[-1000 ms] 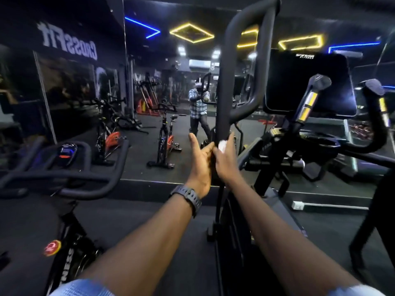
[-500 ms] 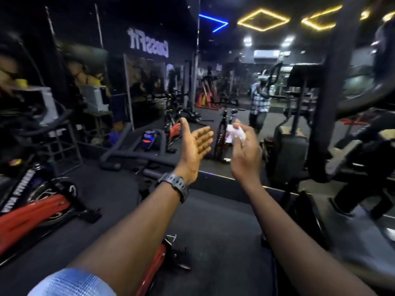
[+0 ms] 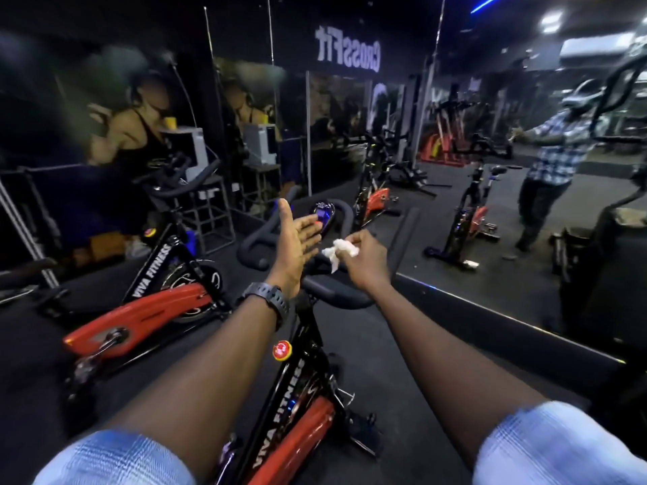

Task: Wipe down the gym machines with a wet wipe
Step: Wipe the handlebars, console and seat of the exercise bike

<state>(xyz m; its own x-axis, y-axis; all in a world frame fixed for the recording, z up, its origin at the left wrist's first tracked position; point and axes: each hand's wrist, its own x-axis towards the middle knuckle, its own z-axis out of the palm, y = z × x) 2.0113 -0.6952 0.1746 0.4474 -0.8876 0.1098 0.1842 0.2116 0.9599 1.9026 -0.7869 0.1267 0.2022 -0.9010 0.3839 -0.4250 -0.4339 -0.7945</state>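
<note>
**Wipe in hand, spin bike up next**

Over on the left stands a second spin bike (image 3: 147, 309), red and black, and there is no sign of the wipe on it yet. Moving across, the left hand (image 3: 297, 239) is up in the air with fingers straight and spread, gripping nothing, a dark watch (image 3: 268, 299) on its wrist. Right beside it, the right hand (image 3: 367, 257) has the crumpled white wet wipe (image 3: 339, 252) pinched in its fingers, hovering just above the black handlebars (image 3: 332, 295) of the near bike (image 3: 297, 414), not touching them. The little console (image 3: 324, 215) sits just beyond.

By my read, this bike is waiting: bars, console, frame and red guard all to do, and its neighbour after that. How many machines are finished, these pictures cannot say.

To the right, a wall mirror (image 3: 525, 222) runs along the floor. Nothing blocks the bars; the bikes do stand close together.
</note>
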